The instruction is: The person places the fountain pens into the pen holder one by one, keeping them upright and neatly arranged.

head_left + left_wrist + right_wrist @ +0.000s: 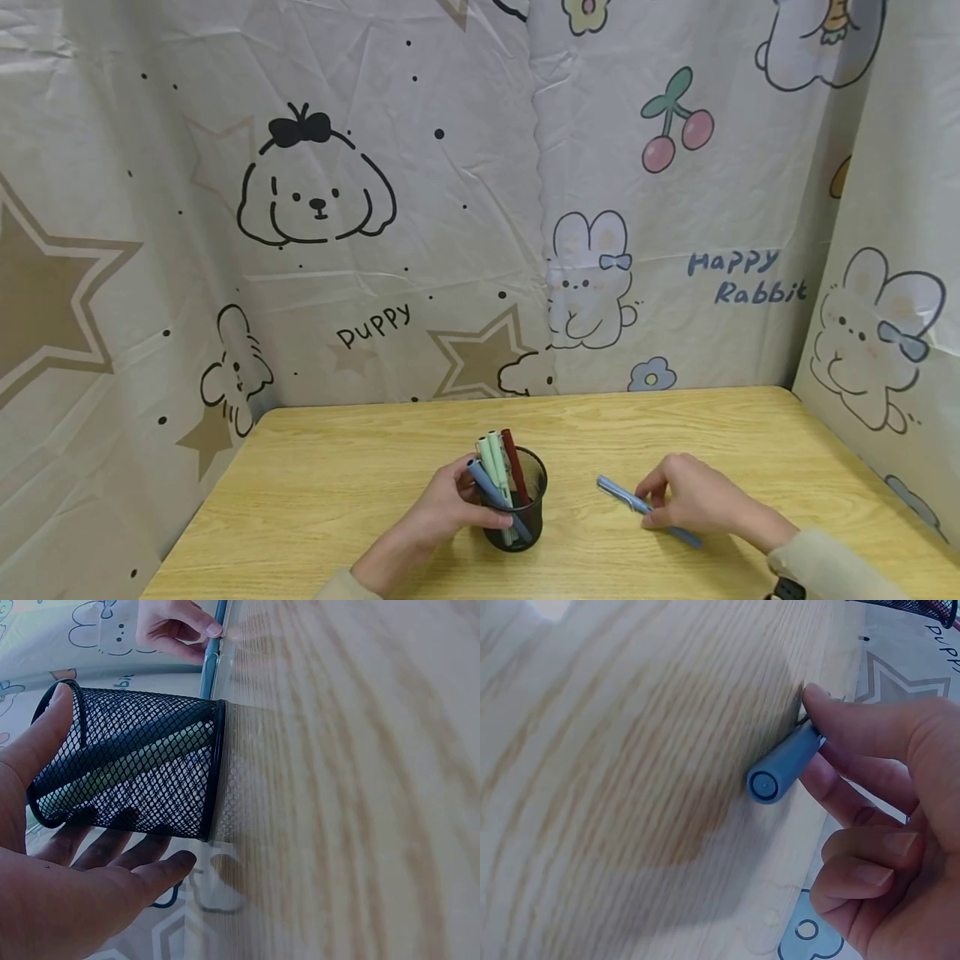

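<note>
A black mesh pen cup (531,533) stands upright on the table, holding a blue pen (487,483), pale green pens (495,458) and a dark red pen (515,467). My left hand (450,504) grips the cup from its left side, thumb over the near rim and fingers behind; the left wrist view shows the mesh wall (142,761) between them. To the right of the cup, a second blue pen (618,492) lies slantwise at table level. Thumb and fingertips of my right hand (693,496) pinch it around its middle. Its round end (765,786) faces the right wrist camera.
The wood-grain table (360,467) reaches back to a printed cloth (465,233) with cartoon puppies, rabbits and stars. More of this cloth hangs at the left and right sides. A dark watch (789,587) shows at my right sleeve.
</note>
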`<move>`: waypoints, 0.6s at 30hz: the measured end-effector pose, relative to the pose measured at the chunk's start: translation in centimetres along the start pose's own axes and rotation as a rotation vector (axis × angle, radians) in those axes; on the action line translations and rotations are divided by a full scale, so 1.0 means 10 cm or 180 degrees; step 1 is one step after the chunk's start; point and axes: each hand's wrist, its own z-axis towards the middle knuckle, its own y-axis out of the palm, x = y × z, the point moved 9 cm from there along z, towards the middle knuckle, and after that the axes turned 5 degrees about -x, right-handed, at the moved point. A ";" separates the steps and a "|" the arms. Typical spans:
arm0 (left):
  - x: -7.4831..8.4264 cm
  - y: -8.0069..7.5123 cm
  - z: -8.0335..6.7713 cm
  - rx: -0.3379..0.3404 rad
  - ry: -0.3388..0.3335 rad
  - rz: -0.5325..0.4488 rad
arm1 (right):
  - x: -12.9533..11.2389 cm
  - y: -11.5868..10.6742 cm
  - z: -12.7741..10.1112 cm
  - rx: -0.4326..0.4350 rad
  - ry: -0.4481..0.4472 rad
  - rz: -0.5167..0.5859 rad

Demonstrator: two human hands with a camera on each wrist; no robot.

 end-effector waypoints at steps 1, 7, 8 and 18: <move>0.00 0.00 0.00 -0.0002 0.0002 -0.0001 | 0.00 0.00 0.00 -0.0008 0.0006 0.0006; 0.01 0.00 0.00 -0.0012 0.0015 -0.0011 | -0.01 0.00 0.00 -0.0065 0.0010 0.0016; 0.01 0.00 0.00 -0.0011 0.0019 -0.0012 | -0.01 0.00 0.01 -0.0068 0.0000 0.0004; 0.00 -0.01 0.01 0.0019 0.0001 0.0022 | -0.03 -0.01 0.00 -0.0047 -0.0084 -0.0147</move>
